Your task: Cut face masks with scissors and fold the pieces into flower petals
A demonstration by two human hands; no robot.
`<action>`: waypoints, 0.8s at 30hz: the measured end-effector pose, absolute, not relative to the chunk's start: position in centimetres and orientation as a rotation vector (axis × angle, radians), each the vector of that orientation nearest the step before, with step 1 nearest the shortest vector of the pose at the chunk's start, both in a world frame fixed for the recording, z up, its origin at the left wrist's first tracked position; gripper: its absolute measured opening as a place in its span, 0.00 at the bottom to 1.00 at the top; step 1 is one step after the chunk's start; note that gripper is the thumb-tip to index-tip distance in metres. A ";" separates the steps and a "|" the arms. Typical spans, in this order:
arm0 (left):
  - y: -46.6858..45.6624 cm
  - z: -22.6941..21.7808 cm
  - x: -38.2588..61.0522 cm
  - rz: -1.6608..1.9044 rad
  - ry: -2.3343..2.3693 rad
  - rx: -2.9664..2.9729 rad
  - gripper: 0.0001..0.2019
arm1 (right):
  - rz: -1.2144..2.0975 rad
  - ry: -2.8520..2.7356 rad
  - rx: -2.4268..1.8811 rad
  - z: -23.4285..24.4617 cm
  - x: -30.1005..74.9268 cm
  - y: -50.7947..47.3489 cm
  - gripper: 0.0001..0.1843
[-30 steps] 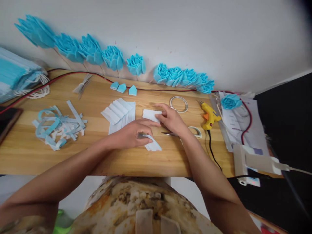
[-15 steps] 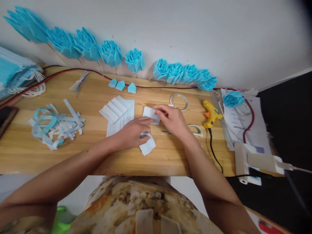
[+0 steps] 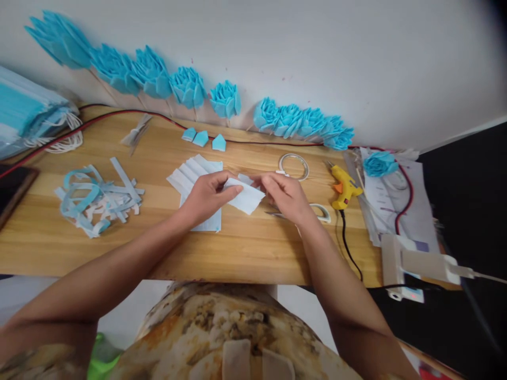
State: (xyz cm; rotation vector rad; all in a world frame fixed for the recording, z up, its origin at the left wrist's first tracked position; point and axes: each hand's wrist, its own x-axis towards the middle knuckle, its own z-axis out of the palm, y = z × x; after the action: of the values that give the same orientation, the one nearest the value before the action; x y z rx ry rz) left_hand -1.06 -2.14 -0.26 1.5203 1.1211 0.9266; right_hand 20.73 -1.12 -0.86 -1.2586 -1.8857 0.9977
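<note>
My left hand (image 3: 208,196) is closed on a pale blue-white rectangle of mask fabric (image 3: 246,199), its thumb on top. A second light blue fabric piece (image 3: 245,179) shows partly behind it, with its right end at the pinched fingers of my right hand (image 3: 284,194). Beneath my left hand lie pleated fabric strips (image 3: 192,171), fanned over a flat pale sheet (image 3: 209,220). Scissors (image 3: 321,212) rest partly hidden under my right hand. Just beyond that hand is a roll of tape (image 3: 293,167).
Blue fabric flowers (image 3: 188,87) on sticks line the wall. Small folded blue petals (image 3: 219,142) sit at the back. Fabric scraps (image 3: 99,198) and a bag of masks (image 3: 29,113) are left. A yellow glue gun (image 3: 344,186), papers (image 3: 415,200) and a power strip (image 3: 392,264) are right.
My left hand has moved up and now holds its fabric rectangle in front of my right hand. My right fingers have lifted the other piece off the table. The view has shifted slightly.
</note>
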 end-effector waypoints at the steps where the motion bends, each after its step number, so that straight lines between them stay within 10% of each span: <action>1: -2.1 -0.3 -1.0 0.958 1.116 1.482 0.12 | 1.073 -1.864 -1.237 -0.6 20.8 -1.3 0.25; 24: -2.0 -1.2 -1.0 0.979 1.191 1.438 0.14 | 1.076 -1.739 -1.261 -0.6 20.2 -1.5 0.15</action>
State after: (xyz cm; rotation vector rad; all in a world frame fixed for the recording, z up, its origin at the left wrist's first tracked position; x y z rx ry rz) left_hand -0.99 -1.99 -1.16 1.4377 1.1905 0.9787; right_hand 20.20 -1.54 -0.58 -1.2614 -1.7387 1.0760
